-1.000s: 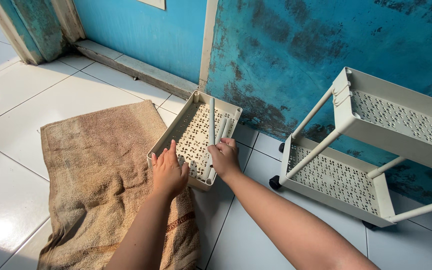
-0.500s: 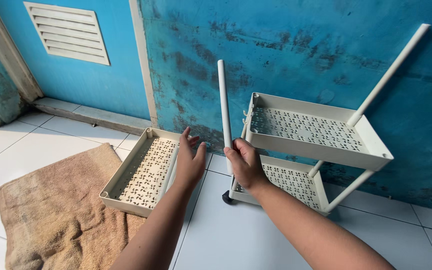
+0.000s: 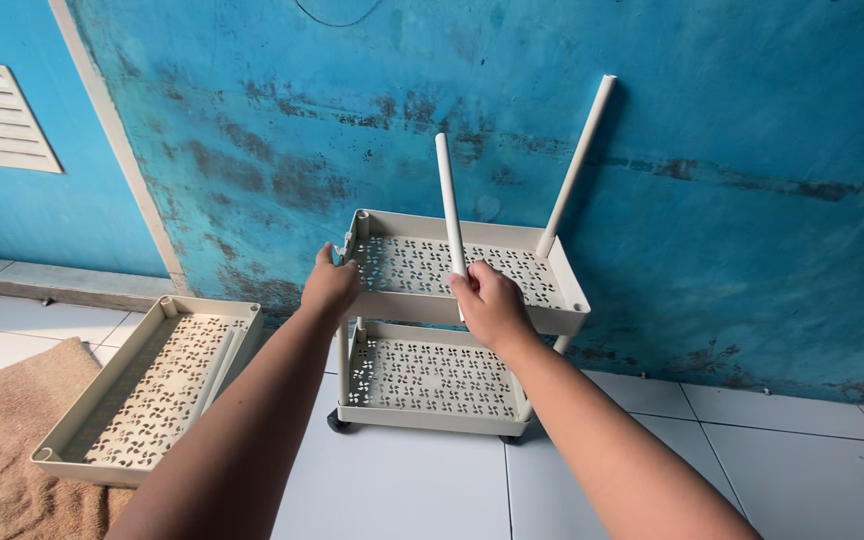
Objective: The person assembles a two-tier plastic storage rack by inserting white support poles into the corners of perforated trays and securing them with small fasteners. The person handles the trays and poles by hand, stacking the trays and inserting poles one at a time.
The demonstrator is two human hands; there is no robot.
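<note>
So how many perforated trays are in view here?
3. Two sit stacked in the cart: upper tray gripped by the left hand, lower tray beneath. Loose tray lies on the floor, left.

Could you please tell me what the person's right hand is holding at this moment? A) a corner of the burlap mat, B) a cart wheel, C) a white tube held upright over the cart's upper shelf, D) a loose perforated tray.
C: the right hand grips the lower end of a white tube, upright above the cart's upper shelf.
</note>
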